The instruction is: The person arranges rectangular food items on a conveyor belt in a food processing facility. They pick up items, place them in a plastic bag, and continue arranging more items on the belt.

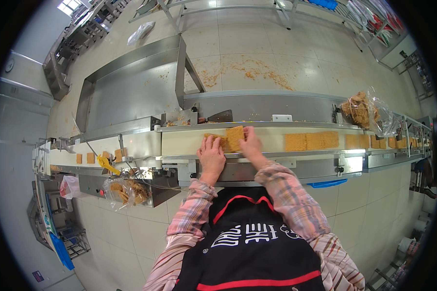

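Observation:
A golden-brown, crumbly square slab of food [235, 138] is above the cream conveyor belt [182, 142], its right edge between the fingers and thumb of my right hand [252, 144]. To its left, a second slab [222, 139] is partly covered by my left hand [211, 157], whose fingertips lie over its front. The two slabs meet or overlap slightly. Further right, a row of similar slabs [311, 141] lies close together on the belt. Smaller-looking squares [90, 158] sit spaced apart on the belt at the left.
A scraper [220, 116] lies behind the belt's back rail. Plastic bags of brown pieces stand at the back right [360, 109] and front left [129, 191]. A large steel tray [134, 85] stands behind the belt at left. Crumbs [255, 72] litter the floor.

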Tool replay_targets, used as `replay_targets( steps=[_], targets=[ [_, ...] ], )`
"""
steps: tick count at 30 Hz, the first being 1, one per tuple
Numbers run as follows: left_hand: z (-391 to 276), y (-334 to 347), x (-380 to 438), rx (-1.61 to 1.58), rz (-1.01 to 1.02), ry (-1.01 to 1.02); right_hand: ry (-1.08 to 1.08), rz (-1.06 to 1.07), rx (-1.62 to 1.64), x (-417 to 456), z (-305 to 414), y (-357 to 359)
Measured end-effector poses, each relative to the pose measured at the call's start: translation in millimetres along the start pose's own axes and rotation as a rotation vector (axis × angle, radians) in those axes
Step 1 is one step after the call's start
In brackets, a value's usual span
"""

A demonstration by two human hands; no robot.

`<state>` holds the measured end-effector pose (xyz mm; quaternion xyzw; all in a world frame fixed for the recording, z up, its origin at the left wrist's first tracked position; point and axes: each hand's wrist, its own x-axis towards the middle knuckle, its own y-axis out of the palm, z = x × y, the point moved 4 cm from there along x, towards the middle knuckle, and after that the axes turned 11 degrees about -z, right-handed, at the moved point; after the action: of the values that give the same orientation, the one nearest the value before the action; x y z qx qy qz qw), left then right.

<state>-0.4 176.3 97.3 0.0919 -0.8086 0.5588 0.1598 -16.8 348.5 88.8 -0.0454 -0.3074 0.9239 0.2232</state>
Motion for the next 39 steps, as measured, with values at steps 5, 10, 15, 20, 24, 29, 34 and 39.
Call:
replay_targets(
  steps=[5, 10, 15, 20, 24, 29, 34, 39],
  targets=[
    [-32, 4, -3, -0.024, 0.018, 0.084, -0.243, 0.130, -0.097, 43, -29, -76],
    [-69, 11, -10, -0.169, 0.085, 0.049, -0.472, 0.143, -0.509, 38, -51, -120],
    [-77, -3, -20, -0.424, 0.009, 0.069, -0.507, -0.230, -0.775, 12, -92, -164],
    [-45, -28, -27, -0.421, -0.101, 0.095, -0.265, -0.237, -0.517, 25, -150, -204],
    [-17, -38, -29, -0.466, -0.076, -0.034, -0.344, -0.445, -0.672, 31, -140, -237],
    [18, -44, -26, -0.251, -0.114, -0.137, -0.455, -0.173, -0.386, 12, -71, -168],
    [64, -37, -4, 0.088, -0.165, -0.267, -0.748, 0.136, -0.314, -40, -3, -73],
    [68, -24, -2, 0.195, -0.013, -0.126, -0.894, 0.254, -0.341, -50, 16, -43]
  ],
)
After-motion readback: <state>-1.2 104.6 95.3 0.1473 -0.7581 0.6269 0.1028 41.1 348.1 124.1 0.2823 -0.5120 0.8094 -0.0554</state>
